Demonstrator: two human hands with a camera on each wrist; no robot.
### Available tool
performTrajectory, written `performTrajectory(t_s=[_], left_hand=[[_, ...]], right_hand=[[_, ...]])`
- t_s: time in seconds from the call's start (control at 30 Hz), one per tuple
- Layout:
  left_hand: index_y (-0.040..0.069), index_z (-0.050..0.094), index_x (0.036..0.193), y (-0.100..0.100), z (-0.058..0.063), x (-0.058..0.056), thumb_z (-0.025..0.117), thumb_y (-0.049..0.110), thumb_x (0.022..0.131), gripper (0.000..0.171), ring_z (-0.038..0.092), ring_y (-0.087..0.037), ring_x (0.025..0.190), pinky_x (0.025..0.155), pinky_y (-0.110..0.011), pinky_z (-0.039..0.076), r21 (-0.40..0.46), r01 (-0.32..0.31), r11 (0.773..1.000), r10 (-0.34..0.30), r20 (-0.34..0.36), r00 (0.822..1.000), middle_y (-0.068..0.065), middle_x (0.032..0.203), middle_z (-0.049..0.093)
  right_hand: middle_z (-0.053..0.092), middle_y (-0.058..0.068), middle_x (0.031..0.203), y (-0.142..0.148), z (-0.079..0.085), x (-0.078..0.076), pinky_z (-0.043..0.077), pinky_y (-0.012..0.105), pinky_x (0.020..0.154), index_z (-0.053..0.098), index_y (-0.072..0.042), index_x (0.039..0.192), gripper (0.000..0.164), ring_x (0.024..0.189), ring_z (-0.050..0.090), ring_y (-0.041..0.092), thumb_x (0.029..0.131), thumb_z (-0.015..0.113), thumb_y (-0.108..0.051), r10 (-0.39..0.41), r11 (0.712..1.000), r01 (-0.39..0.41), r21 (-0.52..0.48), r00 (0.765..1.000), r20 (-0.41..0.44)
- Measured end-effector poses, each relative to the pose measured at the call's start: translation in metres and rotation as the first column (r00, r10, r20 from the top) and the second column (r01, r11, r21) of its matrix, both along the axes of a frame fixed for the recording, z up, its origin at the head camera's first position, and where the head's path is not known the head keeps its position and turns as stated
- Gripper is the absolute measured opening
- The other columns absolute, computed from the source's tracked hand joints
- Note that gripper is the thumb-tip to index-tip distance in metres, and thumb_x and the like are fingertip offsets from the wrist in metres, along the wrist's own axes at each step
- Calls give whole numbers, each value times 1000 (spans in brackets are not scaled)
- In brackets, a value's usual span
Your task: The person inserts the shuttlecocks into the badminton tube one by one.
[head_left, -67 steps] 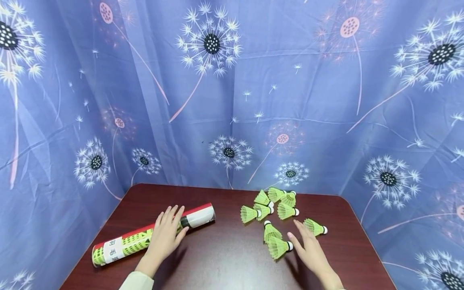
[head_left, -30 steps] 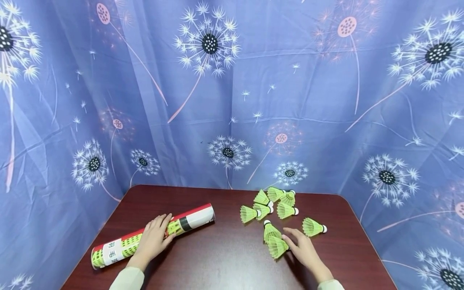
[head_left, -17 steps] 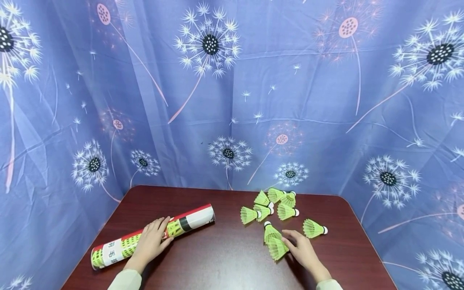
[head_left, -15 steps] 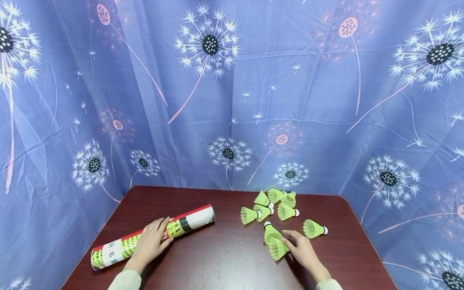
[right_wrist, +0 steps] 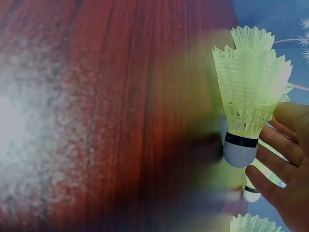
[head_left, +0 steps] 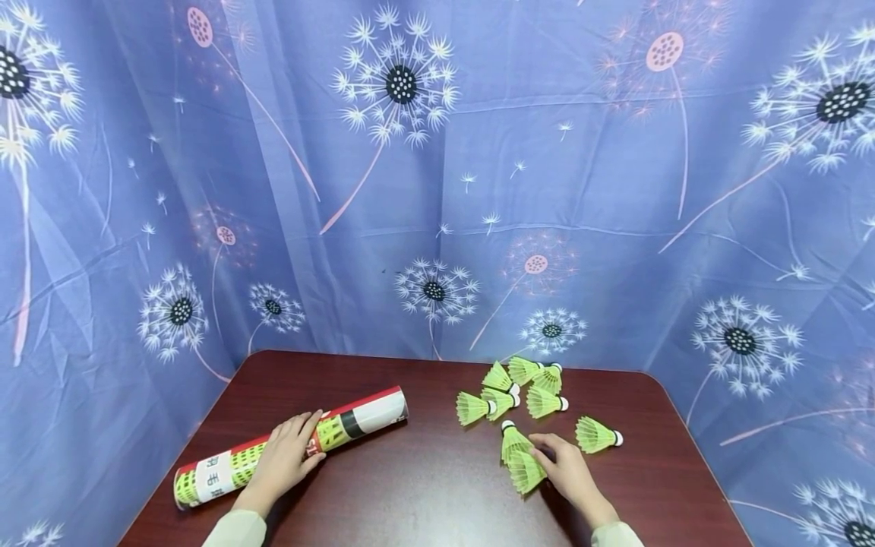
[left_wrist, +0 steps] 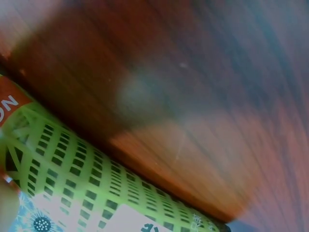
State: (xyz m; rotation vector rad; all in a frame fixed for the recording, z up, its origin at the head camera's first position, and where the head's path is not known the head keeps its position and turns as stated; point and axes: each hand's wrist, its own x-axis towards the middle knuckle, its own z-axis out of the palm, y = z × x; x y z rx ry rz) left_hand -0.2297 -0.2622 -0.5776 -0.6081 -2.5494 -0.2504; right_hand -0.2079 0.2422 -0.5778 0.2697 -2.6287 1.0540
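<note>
My left hand lies across a shuttlecock tube, fingers over its far side and thumb along its near side. The tube is red, yellow-green and white. In the left wrist view the tube's printed wall runs along the lower left. On the right, my right hand pinches a yellow-green shuttlecock near its base; in the head view the fingers hide its cork. The right wrist view shows this shuttlecock with its black band and white cork. Another shuttlecock lies right behind it.
Several more shuttlecocks lie in a loose group at the back of the dark red table. A single shuttlecock lies right of my right hand. A blue dandelion-print curtain hangs behind and on both sides.
Over about two seconds my left hand slid leftward along the tube and settled on it. My right hand moved left onto the nearest shuttlecock. In the last half second both hands barely moved.
</note>
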Motion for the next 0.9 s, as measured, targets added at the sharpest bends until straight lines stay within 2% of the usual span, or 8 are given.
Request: performTrajectory(t_s=[0.23, 0.57, 0.9], left_hand=[[-2, 52, 134, -5, -5, -4, 87, 28, 65, 83, 57, -40, 106, 89, -56, 44, -22, 18, 1000, -17, 12, 1000, -22, 119, 58], [3, 45, 141, -12, -9, -7, 85, 28, 68, 86, 55, -37, 117, 91, -55, 41, -69, 110, 992, -107, 41, 993, -17, 136, 52], [7, 43, 144, -7, -6, -13, 83, 29, 71, 86, 54, -35, 120, 90, -51, 43, -156, 229, 961, -227, 32, 973, -17, 143, 46]], right_hand=[[71, 0, 95, 0, -1, -4, 54, 40, 79, 74, -8, 100, 19, 91, 68, 23, 81, 74, -5, -21, 999, 22, 32, 1000, -9], [72, 1, 93, 1, -2, -4, 55, 40, 76, 75, -8, 97, 18, 89, 69, 23, 80, 75, -3, -36, 998, 39, 47, 997, -70], [72, -1, 90, 0, -3, -7, 56, 30, 67, 76, -11, 95, 21, 83, 69, 17, 78, 76, 1, -19, 999, 22, 24, 990, -137]])
